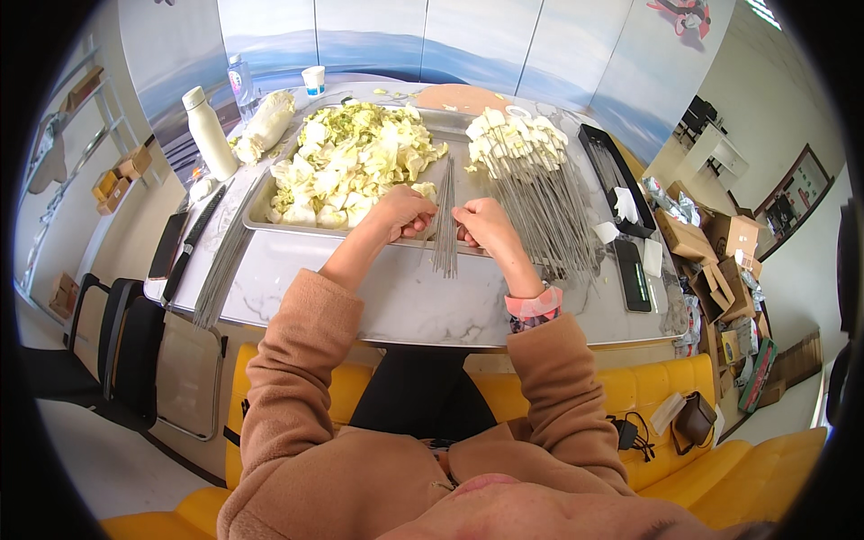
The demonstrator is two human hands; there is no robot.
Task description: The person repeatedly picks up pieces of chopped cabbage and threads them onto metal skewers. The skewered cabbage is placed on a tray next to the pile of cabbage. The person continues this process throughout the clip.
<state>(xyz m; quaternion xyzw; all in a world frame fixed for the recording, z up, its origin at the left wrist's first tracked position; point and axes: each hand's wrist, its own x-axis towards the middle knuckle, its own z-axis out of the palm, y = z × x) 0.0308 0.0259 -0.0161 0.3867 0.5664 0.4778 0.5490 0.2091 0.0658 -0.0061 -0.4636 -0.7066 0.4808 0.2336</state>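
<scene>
A loose bundle of thin metal skewers (445, 233) lies over the front rim of a metal tray (307, 229), between my two hands. My left hand (403, 212) is curled at the bundle's left side; what its fingertips hold is hidden. At the right edge, my right hand (487, 226) pinches at the skewers with thumb and forefinger. Torn cabbage leaves (358, 158) are heaped in the tray's left part. To the right, cabbage pieces (516, 138) are threaded on many skewers (550, 209), whose bare ends point towards me.
More skewers (229, 270) lie left of the tray, beside a black-handled knife (196, 233). A white bottle (209, 135), a whole cabbage (268, 125) and a paper cup (314, 81) stand or lie farther back. Rightward are a long black box (611, 175) and a phone (632, 275).
</scene>
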